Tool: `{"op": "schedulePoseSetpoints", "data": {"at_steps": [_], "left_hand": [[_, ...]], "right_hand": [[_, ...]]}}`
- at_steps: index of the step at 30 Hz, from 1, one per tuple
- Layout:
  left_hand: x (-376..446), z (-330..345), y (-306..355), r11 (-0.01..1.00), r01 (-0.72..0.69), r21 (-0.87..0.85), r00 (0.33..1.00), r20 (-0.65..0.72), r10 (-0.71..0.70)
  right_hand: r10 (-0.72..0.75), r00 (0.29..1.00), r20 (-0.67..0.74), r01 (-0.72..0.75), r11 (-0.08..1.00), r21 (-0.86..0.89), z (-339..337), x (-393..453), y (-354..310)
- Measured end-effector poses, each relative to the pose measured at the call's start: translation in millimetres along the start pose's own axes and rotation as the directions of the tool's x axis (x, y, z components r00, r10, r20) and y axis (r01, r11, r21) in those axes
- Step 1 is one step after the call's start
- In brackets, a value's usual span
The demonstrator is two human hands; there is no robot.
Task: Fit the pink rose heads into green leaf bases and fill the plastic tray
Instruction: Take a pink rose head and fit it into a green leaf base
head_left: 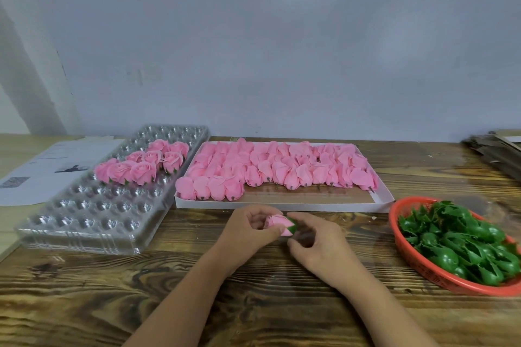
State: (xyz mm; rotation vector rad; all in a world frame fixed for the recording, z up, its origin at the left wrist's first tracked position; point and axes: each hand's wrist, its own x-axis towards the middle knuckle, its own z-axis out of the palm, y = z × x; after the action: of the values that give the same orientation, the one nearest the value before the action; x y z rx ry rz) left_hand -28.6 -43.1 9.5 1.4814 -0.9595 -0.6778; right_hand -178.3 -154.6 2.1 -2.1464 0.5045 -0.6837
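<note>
Pink rose head (275,221) and green leaf base (291,225) are held together above the wooden table (253,304), just in front of the white box; the head is gripped in the curled fingers of the left hand (251,229), while the base is pinched at the fingertips of the right hand (313,236). The base is seen touching the end of the head, and the fitting step is judged to be in hand; whether the two are fully seated cannot be told. To the left, the clear plastic tray (93,222) is laid on the table, with a cluster of about nine finished roses (141,163) set in its middle pockets. The near rows and the far rows of pockets are shown unfilled, so the task is judged to be well short of halfway. Behind the hands, the white box (380,200) is packed with loose rose heads (282,169) lying on their sides; a strip of its floor along the near edge is bare. At the right, a red basket (417,262) is heaped with spare leaf bases (465,245). A printed sheet of paper (48,166) is partly covered by the tray; its text is too blurred to be read. No brand or label is legible anywhere. Stacked cardboard (496,146) is visible at the far right edge.
</note>
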Motion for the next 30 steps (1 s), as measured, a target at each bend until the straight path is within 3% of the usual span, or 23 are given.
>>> {"op": "schedulePoseSetpoints", "data": {"at_steps": [4,9,14,21,24,30], "left_hand": [[-0.7,2.1,-1.4,0.998,-0.067,0.018,0.997,-0.048,0.068],[0.3,2.5,0.7,0.996,-0.068,0.060,0.997,-0.019,0.070],[-3.2,2.5,5.2,0.993,-0.118,-0.013,0.986,0.120,0.119],[-6.7,2.0,9.8,0.984,-0.103,-0.144,0.985,0.123,0.121],[-7.3,1.8,10.8,0.989,-0.082,-0.126,0.987,0.124,0.098],[-5.8,3.0,13.2,0.990,-0.102,-0.100,0.994,0.033,0.105]], "right_hand": [[0.035,0.999,-0.023,-0.036,0.998,-0.049,5.0,0.7,-2.1],[0.080,0.997,0.001,-0.078,0.972,0.224,15.9,0.8,-8.4],[0.062,0.995,0.079,-0.086,0.927,0.365,14.7,1.9,-8.6],[0.014,0.990,0.143,-0.080,0.878,0.473,12.6,1.9,-13.9],[0.006,0.994,0.114,-0.059,0.879,0.474,14.6,1.4,-13.6],[0.005,0.996,0.092,-0.031,0.958,0.285,16.7,2.6,-10.1]]}}
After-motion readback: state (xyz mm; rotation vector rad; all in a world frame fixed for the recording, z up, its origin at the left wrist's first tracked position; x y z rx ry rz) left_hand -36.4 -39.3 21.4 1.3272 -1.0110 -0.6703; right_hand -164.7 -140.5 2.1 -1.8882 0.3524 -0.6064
